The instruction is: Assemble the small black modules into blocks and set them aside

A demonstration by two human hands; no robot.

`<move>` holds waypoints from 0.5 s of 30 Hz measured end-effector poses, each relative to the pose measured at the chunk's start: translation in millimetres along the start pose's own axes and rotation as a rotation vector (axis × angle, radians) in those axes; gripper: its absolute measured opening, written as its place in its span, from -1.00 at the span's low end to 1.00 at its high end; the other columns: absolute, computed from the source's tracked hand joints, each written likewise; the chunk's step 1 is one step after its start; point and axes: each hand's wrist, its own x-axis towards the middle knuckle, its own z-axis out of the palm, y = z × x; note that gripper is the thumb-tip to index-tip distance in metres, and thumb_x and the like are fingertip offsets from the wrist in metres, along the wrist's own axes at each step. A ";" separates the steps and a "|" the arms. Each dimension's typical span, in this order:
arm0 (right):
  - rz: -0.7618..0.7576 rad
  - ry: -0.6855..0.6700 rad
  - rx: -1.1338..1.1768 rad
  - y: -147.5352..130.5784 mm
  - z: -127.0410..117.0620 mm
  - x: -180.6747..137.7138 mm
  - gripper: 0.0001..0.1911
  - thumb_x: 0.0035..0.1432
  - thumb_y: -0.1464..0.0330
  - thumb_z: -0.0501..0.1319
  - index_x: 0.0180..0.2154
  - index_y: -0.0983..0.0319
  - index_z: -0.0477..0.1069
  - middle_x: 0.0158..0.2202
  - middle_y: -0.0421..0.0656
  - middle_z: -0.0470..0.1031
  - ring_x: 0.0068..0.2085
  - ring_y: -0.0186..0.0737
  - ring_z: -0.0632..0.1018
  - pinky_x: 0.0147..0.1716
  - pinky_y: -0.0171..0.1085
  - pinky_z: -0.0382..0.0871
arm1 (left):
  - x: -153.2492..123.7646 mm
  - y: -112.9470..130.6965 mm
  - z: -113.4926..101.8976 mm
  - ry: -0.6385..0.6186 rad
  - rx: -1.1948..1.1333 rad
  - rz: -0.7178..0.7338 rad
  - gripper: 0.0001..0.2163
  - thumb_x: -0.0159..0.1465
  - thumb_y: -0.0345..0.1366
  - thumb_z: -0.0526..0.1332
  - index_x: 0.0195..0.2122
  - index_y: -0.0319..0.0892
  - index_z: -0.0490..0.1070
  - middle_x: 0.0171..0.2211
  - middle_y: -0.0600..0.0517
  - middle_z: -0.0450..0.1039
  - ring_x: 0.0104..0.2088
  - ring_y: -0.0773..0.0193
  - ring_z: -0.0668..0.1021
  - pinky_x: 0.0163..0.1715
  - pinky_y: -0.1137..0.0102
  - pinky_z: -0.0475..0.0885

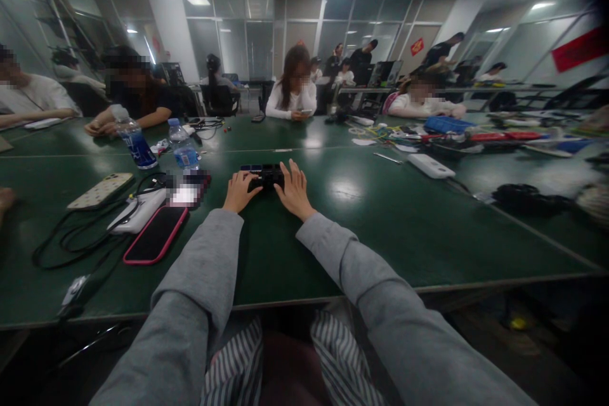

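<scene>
Both my arms in grey sleeves reach out over a dark green table (pixel 380 228). A small black boxy object (pixel 264 174) lies ahead of me on it. My left hand (pixel 240 191) grips the object's left end with curled fingers. My right hand (pixel 294 189) rests against its right end, fingers stretched forward and slightly apart. What the black object is, I cannot make out.
To my left lie a pink-edged phone (pixel 156 235), a white power bank (pixel 137 210), black cables (pixel 66 238), a patterned phone (pixel 101 189) and two water bottles (pixel 136 139). A white bar-shaped device (pixel 431 166) lies right. Several people sit along the far side.
</scene>
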 end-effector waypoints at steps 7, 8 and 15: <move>0.005 -0.008 -0.006 -1.1 -0.3 0.9 -0.35 0.34 0.14 -0.14 0.37 0.20 -0.22 0.41 -0.02 -0.26 0.39 -0.07 -0.13 0.30 0.08 -0.14 | 0.1 -1.6 -0.1 0.018 -0.007 0.010 -0.61 0.25 -0.01 0.18 0.05 -0.04 0.38 0.05 -0.09 0.30 0.05 0.04 0.33 0.00 0.16 0.28; 0.011 -0.003 -0.001 -0.6 0.0 1.0 -0.35 0.35 0.14 -0.14 0.36 0.20 -0.21 0.40 -0.01 -0.25 0.39 -0.07 -0.12 0.30 0.08 -0.13 | 0.3 -2.2 0.3 0.019 -0.007 0.012 -0.60 0.25 0.00 0.18 0.06 -0.04 0.38 0.05 -0.09 0.30 0.05 0.04 0.33 0.00 0.16 0.29; 0.038 0.044 0.025 2.2 1.0 1.6 -0.37 0.35 0.13 -0.15 0.35 0.21 -0.17 0.38 0.02 -0.20 0.38 -0.08 -0.07 0.29 0.08 -0.09 | 0.4 -3.6 1.9 0.016 -0.001 0.006 -0.58 0.25 0.00 0.18 0.08 -0.04 0.36 0.06 -0.10 0.28 0.05 0.03 0.33 -0.02 0.17 0.29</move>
